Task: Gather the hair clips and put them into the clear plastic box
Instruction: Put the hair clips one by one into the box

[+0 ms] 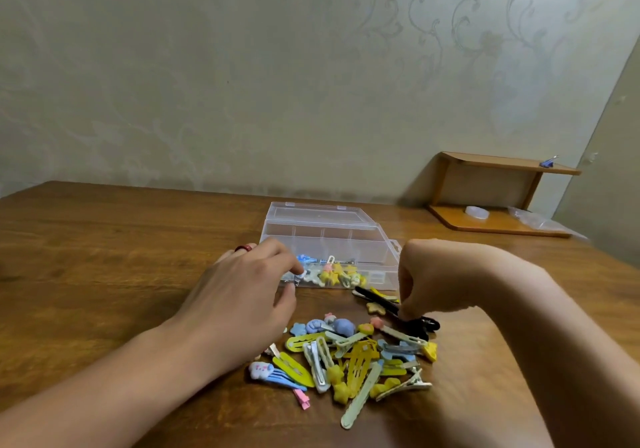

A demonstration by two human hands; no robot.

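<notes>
Hair clips (349, 361) heaped before unlabelled clear box (332, 236).

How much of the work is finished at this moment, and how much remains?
Done: a few clips already lie in the clear plastic box, whose lid is open. In hand: the left hand is at the box's front edge, and the right hand is pinching at a black clip. Left: most of the job, since the big pile of clips is on the table.
</notes>
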